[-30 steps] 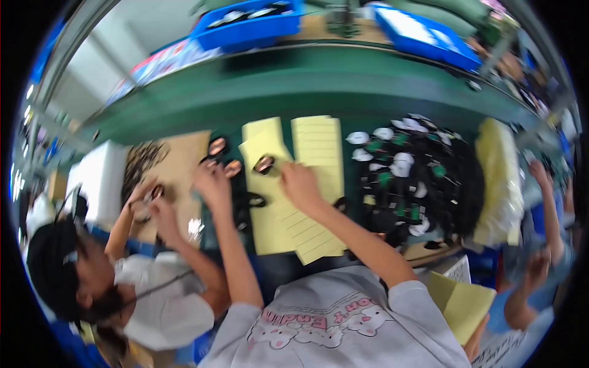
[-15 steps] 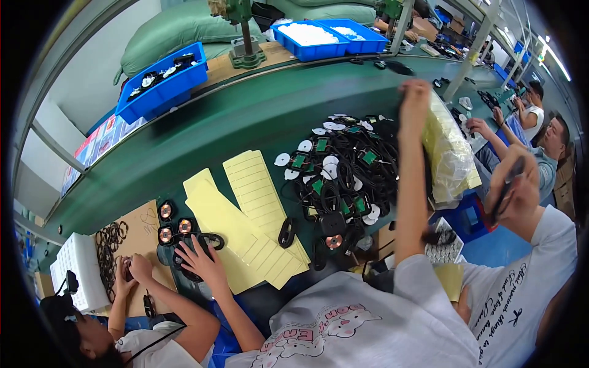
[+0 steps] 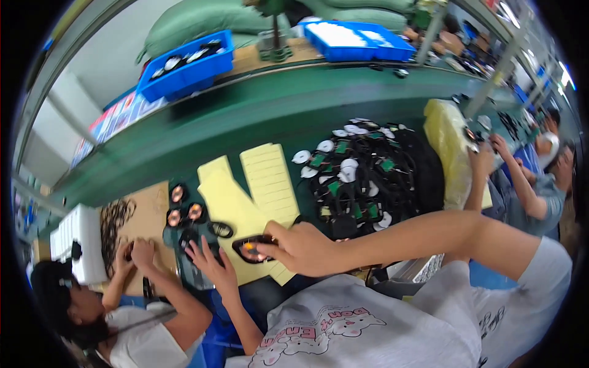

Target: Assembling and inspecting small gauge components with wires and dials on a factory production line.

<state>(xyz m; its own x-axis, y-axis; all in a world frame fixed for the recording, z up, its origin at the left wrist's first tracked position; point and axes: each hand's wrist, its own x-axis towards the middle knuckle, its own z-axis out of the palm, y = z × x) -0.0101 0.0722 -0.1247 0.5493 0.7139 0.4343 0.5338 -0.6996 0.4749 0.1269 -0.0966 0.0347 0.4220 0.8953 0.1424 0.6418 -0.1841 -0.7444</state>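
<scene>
My left hand [image 3: 210, 267] lies on the table with fingers spread, its fingertips at a dark module [image 3: 189, 238]. Beyond it sit round black modules [image 3: 195, 212] with copper coils and a coiled black cable [image 3: 221, 229]. My right arm passes beneath a co-worker's arm. My right hand [image 3: 481, 161] is at the far right, small and partly blurred, its fingers closed near a small dark part. A co-worker's hand [image 3: 307, 246] reaches across from the right, holding a black coil module [image 3: 253, 250] over the yellow lined sheets [image 3: 270, 184].
A heap of black cables, green boards and white discs [image 3: 368, 175] lies centre right, beside a yellow plastic bag [image 3: 451, 153]. Blue bins [image 3: 184, 67] stand on the back shelf. A co-worker at left works over cardboard [image 3: 150, 208] with black rings [image 3: 116, 227].
My right hand has moved from above the cable heap to the far right. The co-worker's raised arm has swung left across my front with a coil module. The view has shifted.
</scene>
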